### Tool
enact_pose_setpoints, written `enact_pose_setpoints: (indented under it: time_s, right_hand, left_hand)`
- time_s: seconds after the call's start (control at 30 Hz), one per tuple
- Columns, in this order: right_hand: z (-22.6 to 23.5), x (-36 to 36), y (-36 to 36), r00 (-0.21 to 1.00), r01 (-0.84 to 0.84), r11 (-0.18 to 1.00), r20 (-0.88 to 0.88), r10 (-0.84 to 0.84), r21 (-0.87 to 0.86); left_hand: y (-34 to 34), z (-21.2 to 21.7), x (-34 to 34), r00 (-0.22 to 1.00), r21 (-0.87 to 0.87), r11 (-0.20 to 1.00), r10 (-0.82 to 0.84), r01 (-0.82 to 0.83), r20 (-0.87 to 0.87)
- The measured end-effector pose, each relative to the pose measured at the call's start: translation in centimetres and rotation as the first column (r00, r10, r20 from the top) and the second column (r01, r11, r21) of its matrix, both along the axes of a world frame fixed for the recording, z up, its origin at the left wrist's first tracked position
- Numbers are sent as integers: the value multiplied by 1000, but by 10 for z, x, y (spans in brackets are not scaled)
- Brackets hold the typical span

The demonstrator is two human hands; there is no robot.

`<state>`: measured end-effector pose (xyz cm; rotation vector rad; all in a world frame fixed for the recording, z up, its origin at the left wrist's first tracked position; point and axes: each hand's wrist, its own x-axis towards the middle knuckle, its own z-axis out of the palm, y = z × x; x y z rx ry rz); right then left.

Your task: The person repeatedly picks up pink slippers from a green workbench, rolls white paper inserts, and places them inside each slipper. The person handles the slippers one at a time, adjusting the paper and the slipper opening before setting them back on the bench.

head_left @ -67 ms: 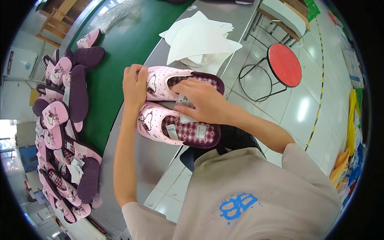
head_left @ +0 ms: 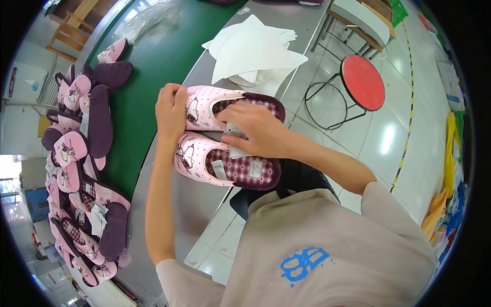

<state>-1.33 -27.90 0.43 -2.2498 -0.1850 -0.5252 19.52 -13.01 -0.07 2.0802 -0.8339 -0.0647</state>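
Observation:
A pair of pink slippers with dark plum soles and checked insoles lies side by side at the metal table's edge. My left hand (head_left: 171,110) is closed around the toe of the far slipper (head_left: 203,105). The fingers of my right hand (head_left: 258,128) are bent into that slipper's opening. A pale printed paper tag (head_left: 234,131) shows between those fingers and the thumb, its lower part by the near slipper (head_left: 192,157). Inside the near slipper are a small white label (head_left: 219,169) and a grey patch (head_left: 255,168). My right fingertips are partly hidden.
Many matching slippers (head_left: 71,148) are heaped along the left on the green surface (head_left: 153,66). White paper sheets (head_left: 255,48) are stacked beyond my hands. Clear plastic film (head_left: 153,20) lies farther back. A red round stool (head_left: 362,83) stands on the tiled floor at right.
Almost nothing differs. The view has shifted very slightly; both hands keep their places on the slippers.

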Motion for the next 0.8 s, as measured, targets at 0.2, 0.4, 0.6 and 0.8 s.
enact_pose_setpoints:
  time_s: [0.2, 0.4, 0.6, 0.8]
  right_hand:
    - [6, 0, 0, 963, -243, 958, -82, 257, 150]
    - [14, 11, -19, 966, -259, 879, 88, 245, 400]
    - [25, 30, -21, 773, -370, 619, -141, 619, 692]
    - [26, 58, -13, 651, -361, 659, -328, 685, 660]
  left_hand:
    - [-2, 25, -8, 999, -283, 959, 16, -3, 45]
    - [35, 51, -26, 986, -375, 919, 67, -121, -155]
    - [61, 21, -47, 921, -428, 901, -98, -79, -377]
    - [71, 15, -41, 876, -386, 922, -218, 40, -431]
